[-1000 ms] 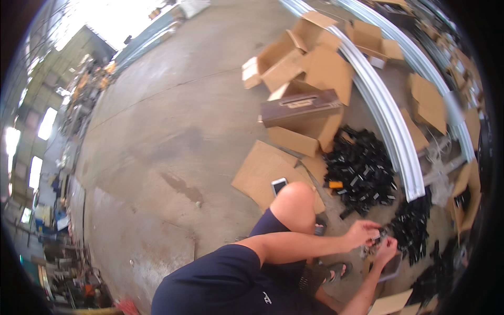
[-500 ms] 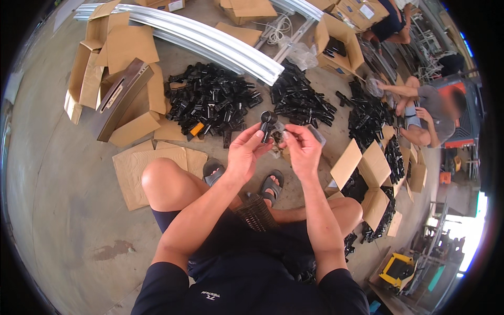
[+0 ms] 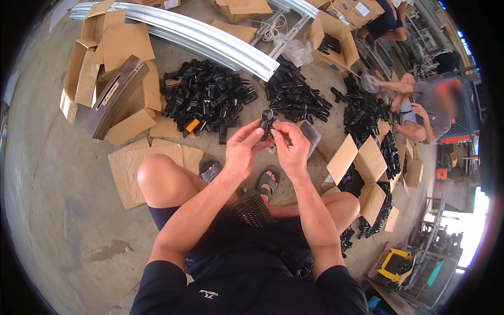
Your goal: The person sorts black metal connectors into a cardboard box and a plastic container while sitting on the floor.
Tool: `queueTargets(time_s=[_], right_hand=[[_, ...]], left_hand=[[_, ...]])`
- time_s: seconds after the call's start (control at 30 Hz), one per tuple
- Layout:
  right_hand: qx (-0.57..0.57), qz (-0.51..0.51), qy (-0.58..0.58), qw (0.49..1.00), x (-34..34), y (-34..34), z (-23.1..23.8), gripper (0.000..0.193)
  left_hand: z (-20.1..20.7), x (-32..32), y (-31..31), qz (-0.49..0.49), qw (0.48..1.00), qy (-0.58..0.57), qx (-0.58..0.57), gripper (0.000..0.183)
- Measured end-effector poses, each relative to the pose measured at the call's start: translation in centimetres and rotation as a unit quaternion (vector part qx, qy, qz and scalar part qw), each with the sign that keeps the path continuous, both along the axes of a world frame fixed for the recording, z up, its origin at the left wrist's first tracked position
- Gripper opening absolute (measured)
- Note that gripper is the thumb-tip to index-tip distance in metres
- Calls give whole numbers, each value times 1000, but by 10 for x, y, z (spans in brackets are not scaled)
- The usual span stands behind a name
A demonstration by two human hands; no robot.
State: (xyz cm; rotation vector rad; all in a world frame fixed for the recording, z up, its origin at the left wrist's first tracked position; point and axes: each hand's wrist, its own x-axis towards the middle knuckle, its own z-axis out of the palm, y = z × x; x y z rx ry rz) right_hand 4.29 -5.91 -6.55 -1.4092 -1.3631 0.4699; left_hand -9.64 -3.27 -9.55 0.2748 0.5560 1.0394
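Above my feet, my left hand (image 3: 244,149) grips a small black fitting (image 3: 267,125) with a round, ring-like upper end. The thumb and fingers of my right hand (image 3: 292,149) are pinched together at the fitting's right side. Behind the right hand's knuckles shows a crumpled, see-through plastic bag (image 3: 312,137); whether that hand holds it too is hidden. Just beyond my hands lie a large heap of black fittings (image 3: 207,100) with an orange piece (image 3: 192,125) at its near edge, and a second black heap (image 3: 296,93).
Long silver metal rails (image 3: 210,42) cross behind the heaps. At the left lie open cardboard boxes (image 3: 126,47) and a brown slotted bar (image 3: 118,100). Another open carton (image 3: 369,163) stands at the right. A co-worker (image 3: 428,107) sits beyond it beside more black parts (image 3: 362,107).
My right hand has come in against the fitting; its fingertips now touch it where clear plastic showed between them before. The left hand keeps its hold. The whole view has shifted slightly.
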Motion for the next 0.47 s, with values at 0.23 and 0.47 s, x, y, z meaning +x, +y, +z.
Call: queueTargets(time_s=[0.23,0.47], right_hand=[[5,-17,10,1000,-2,0,0,14],[16,-6,2,1000,-5,2,-10,14]], left_hand=[[0,2,1,5,1000,23,3,31],[-3,-2,1,17,999,41,5,32]])
